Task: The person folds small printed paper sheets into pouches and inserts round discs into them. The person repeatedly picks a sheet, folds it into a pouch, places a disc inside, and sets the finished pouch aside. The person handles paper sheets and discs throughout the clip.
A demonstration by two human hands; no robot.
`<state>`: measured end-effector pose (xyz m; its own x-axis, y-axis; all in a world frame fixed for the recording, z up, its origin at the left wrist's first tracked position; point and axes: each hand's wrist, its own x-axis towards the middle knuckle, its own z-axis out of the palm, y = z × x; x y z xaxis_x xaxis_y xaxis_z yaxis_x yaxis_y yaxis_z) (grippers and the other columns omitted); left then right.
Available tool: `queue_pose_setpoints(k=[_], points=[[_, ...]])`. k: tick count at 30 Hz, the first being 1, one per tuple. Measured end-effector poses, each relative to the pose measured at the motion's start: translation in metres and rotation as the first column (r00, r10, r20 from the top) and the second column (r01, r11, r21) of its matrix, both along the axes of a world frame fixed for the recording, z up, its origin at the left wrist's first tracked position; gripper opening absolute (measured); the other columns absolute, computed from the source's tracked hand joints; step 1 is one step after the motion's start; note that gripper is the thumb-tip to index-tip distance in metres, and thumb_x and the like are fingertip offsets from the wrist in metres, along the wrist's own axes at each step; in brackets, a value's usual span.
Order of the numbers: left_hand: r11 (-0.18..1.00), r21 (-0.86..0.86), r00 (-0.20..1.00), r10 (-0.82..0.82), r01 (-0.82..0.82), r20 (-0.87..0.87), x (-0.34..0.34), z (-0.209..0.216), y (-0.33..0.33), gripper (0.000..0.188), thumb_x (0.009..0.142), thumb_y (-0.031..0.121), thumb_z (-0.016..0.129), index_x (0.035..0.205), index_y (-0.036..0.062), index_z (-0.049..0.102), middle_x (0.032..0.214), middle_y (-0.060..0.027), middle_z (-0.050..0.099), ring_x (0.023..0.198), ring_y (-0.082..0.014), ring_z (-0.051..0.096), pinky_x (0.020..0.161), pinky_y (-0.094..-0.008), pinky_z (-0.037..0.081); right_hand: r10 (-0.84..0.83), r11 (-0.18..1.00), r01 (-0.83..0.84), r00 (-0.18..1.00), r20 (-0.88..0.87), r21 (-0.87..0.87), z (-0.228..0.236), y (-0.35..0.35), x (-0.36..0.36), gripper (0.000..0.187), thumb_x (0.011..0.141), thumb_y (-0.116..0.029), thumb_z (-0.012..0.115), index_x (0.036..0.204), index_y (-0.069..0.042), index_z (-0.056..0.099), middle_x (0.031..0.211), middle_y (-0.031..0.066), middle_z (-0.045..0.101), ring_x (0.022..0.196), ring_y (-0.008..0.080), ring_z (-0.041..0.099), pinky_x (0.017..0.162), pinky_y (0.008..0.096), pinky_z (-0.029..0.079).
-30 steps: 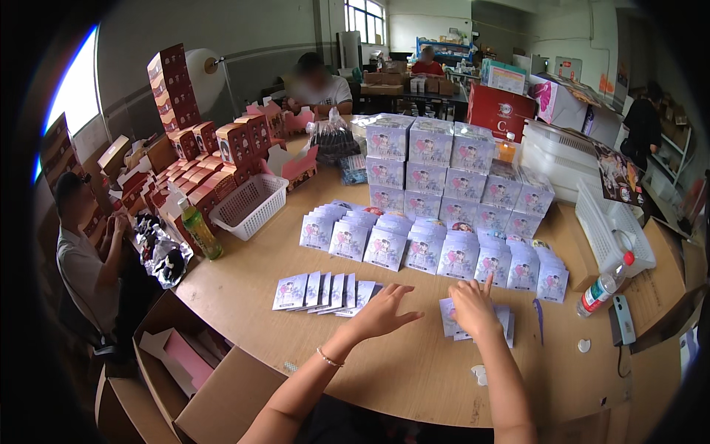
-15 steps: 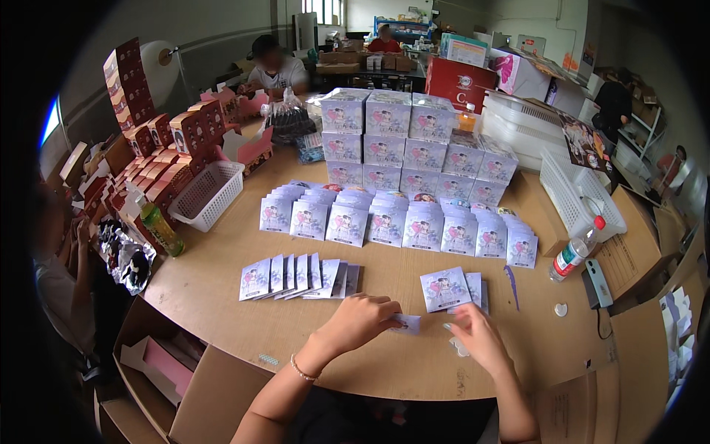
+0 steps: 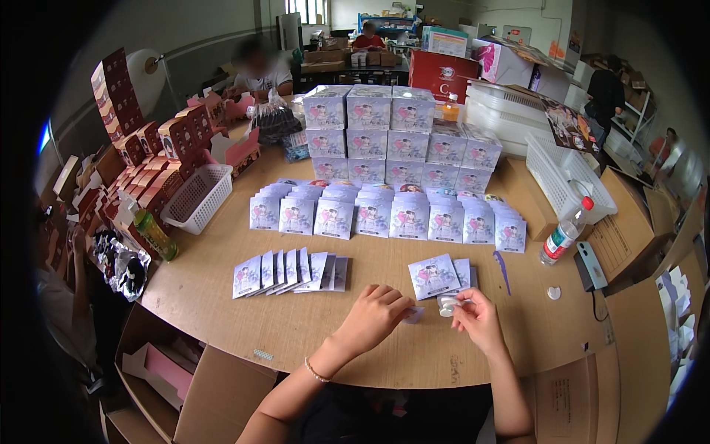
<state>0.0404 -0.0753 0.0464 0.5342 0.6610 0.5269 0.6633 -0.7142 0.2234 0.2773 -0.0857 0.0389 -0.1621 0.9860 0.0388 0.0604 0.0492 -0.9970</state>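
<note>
My left hand (image 3: pixel 376 317), with a beaded bracelet on its wrist, is closed on a small pale purple packet (image 3: pixel 415 315), mostly hidden by the fingers. Just to the right, my right hand (image 3: pixel 479 320) pinches a small whitish, shiny round piece (image 3: pixel 447 305); its exact kind is unclear. Beyond the right hand lies a short fan of flat purple printed packets (image 3: pixel 433 276). A longer overlapping row of the same packets (image 3: pixel 281 272) lies to the left. Further back stand several dense rows of these packets (image 3: pixel 371 214).
Stacked purple boxes (image 3: pixel 370 111) rise behind the rows. A white basket (image 3: pixel 198 198) and green bottle (image 3: pixel 154 235) are at left. At right are a red-capped bottle (image 3: pixel 566 235), a phone (image 3: pixel 591 265), a white disc (image 3: pixel 553 293) and a purple strip (image 3: pixel 502 272). Other people sit nearby.
My right hand has lifted the whitish round piece off the table and moved it toward the left hand. The left hand keeps its packet, now turned and more covered. The view has shifted slightly.
</note>
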Motion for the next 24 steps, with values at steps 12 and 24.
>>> queue_pose_setpoints(k=[12,24], points=[[1.000,0.001,0.999,0.019,-0.019,0.046,0.005,-0.002,0.003,0.011,0.081,0.014,0.062,0.092,0.0113,0.064,0.082,-0.0011,0.062,0.087,-0.0197,0.058,0.079,-0.0328,0.040,0.066,0.938,-0.103,0.990,0.123,0.331,-0.018,0.004,-0.030,0.016,0.088,0.009,0.051,0.103,0.005,0.053,0.089,0.0062,0.048,0.062,0.0101,0.056,0.048,0.0218,0.044],[0.995,0.093,0.995,0.038,-0.046,0.088,0.009,-0.012,0.011,0.008,0.076,0.012,0.065,0.083,0.0141,0.063,0.079,0.0023,0.062,0.083,-0.0160,0.058,0.073,-0.0323,0.038,-0.121,0.806,-0.078,0.949,0.293,0.587,-0.032,0.009,-0.043,0.014,0.085,0.005,0.055,0.098,0.003,0.050,0.084,0.0112,0.048,0.065,0.0203,0.053,0.057,0.0295,0.045]])
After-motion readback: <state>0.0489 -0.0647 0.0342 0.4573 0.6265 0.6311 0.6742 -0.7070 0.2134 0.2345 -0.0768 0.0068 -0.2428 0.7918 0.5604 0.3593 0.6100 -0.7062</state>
